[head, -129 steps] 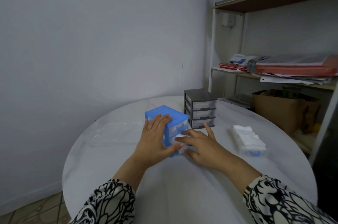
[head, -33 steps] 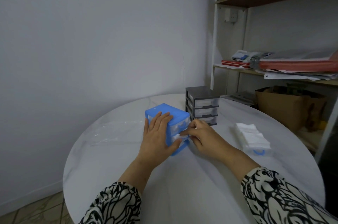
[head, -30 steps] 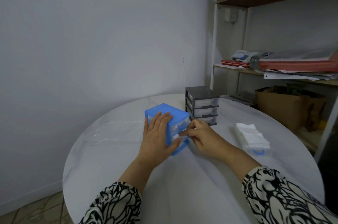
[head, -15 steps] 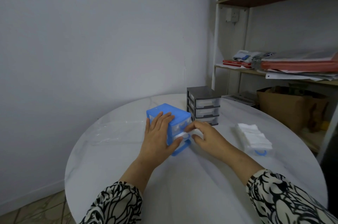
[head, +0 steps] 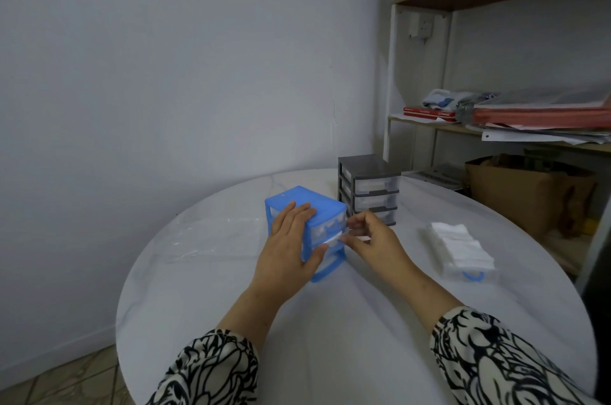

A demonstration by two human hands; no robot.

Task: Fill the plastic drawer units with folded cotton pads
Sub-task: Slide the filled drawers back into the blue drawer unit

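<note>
The blue drawer unit point(head: 305, 211) has an opaque, smooth plastic frame with a slight sheen; its drawer fronts are clear plastic. The grey drawer unit point(head: 368, 188), nearer the table's far edge, has a matt dark plastic frame and translucent drawers. The round table point(head: 330, 322) top is white, smooth and faintly veined like marble, with a soft gloss. The cotton pads point(head: 458, 247) near its right edge look soft, matt and fibrous. A clear glossy plastic sheet point(head: 211, 236) lies near the left edge. The sleeves point(head: 211, 371) are printed cloth.

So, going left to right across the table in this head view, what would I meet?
Clear plastic sheet → blue drawer unit under the left hand → right hand → stack of cotton pads.
</note>
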